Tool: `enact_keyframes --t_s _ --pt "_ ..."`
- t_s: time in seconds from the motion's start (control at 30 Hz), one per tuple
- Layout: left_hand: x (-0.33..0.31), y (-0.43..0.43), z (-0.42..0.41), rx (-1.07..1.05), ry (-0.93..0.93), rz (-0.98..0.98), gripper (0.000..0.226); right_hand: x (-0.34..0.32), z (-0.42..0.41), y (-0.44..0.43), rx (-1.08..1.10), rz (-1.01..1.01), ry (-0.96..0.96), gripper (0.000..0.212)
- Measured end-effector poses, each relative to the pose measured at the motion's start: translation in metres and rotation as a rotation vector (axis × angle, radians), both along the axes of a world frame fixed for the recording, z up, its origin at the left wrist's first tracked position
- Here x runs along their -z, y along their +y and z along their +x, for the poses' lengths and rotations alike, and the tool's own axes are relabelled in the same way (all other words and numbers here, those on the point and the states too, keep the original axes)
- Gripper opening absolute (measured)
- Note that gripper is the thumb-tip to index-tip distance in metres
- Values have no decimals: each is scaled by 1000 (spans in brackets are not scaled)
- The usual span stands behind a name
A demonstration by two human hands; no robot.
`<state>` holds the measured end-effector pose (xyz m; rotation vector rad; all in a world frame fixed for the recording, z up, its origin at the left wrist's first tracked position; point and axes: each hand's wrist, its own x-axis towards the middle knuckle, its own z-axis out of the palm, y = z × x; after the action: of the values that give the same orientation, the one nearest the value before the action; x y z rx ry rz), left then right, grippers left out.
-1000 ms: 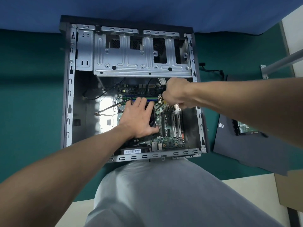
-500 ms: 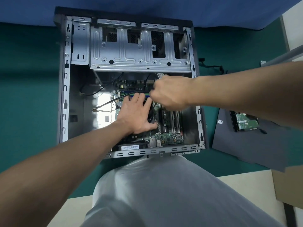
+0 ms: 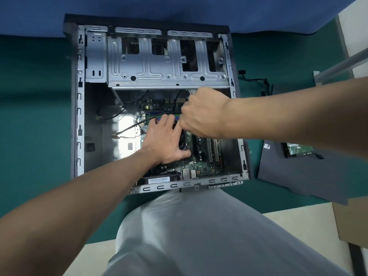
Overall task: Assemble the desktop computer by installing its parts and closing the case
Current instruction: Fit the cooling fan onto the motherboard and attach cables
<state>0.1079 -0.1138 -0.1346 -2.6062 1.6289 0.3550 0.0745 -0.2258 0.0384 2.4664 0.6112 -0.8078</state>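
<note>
The open computer case lies on its side on the green table, with the motherboard fitted inside. My left hand rests flat on the black CPU cooler fan, fingers spread. My right hand is just beyond it, over the board's upper middle, closed in a fist around a screwdriver that the hand hides almost wholly. My left forefinger touches the right fist. A thin black cable runs from the case floor up towards the fist.
The silver drive cage fills the far end of the case. To the right lie the dark side panel, a hard drive on it, and a loose black cable. A cardboard box stands at the right edge.
My right fist has shifted left and slightly away from me over the board, closing up against my left fingers. My left hand has stayed on the cooler fan.
</note>
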Motion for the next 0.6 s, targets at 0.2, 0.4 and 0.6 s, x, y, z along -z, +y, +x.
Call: enact_keyframes --t_s 0.2,0.4,0.6 --pt "1 -1 -1 0 7 -7 96 11 3 -10 20 75 18 32" --pt "-1 -1 -1 1 -11 -20 94 18 28 -15 1013 361 150 17" --pt "-1 0 0 0 -5 -31 91 7 17 -7 401 28 276 21"
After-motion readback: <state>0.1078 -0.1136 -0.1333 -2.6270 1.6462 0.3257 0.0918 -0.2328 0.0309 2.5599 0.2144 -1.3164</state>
